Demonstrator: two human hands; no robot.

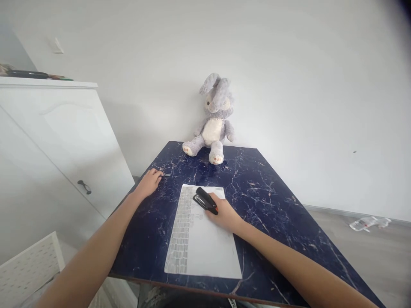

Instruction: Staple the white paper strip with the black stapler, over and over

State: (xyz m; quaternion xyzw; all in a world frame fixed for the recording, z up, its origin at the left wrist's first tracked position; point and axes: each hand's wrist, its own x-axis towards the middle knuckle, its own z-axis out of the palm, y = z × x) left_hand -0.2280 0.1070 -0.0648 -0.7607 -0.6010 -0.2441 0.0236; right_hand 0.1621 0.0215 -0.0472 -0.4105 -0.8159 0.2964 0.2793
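My right hand is wrapped round a black stapler with a bit of orange at its back end. It holds the stapler over the upper part of a white sheet of paper, which has a printed or drawn grey pattern down its left side. Near the table's left edge, my left hand rests with its fingers bent together at a small grey strip, which looks like a strip of staples. Part of that strip is hidden by the fingertips.
A plush rabbit sits at the back of the dark blue marbled table, against the wall. To the left stands a white cabinet with items on top. Clear plastic lies on the floor at right.
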